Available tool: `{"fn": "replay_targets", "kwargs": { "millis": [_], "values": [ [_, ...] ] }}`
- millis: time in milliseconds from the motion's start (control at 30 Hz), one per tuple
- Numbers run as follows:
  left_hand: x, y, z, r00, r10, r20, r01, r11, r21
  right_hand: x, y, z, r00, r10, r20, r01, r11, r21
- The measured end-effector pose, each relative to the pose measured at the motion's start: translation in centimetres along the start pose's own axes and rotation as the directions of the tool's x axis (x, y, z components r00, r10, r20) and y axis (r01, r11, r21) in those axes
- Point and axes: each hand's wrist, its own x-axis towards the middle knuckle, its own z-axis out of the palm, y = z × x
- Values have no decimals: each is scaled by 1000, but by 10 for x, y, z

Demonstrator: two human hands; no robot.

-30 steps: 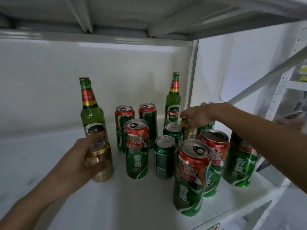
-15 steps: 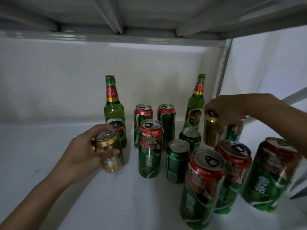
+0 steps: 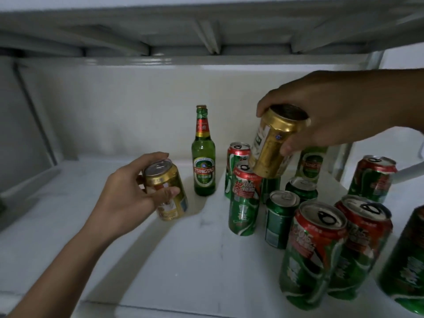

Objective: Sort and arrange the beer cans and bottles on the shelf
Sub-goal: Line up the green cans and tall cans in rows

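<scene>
My left hand [image 3: 128, 198] grips a gold can [image 3: 169, 203] tilted just above the white shelf [image 3: 183, 260], left of a green Tsingtao bottle [image 3: 203, 157]. Held by its top in my right hand [image 3: 321, 111], a second gold can [image 3: 273, 145] hangs tilted in the air over the cluster of cans. Several tall green-and-red cans [image 3: 245, 200] and two short green cans [image 3: 278, 219] stand at the right. A second green bottle [image 3: 313, 161] stands at the back, partly hidden behind my right hand.
The shelf above [image 3: 206, 37] hangs low over the bottles. A white upright post [image 3: 374, 63] stands at the back right and a diagonal brace [image 3: 410, 171] crosses at the right. The shelf's left half is bare white surface.
My right hand has lifted its gold can up out of the cluster and carried it leftward. The left hand still holds its gold can near the bottle. The view has shifted left.
</scene>
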Motion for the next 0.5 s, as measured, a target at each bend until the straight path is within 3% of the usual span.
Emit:
{"fn": "replay_targets", "kwargs": {
  "millis": [167, 500],
  "values": [
    [-28, -15, -52, 996, -42, -78, 46, 998, 48, 37, -57, 1, 981, -196, -12, 196, 977, 78],
    [-72, -63, -172, 974, -83, -213, 122, 977, 173, 132, -218, 2, 916, -398, 54, 384, 906, 177]
  ]
}}
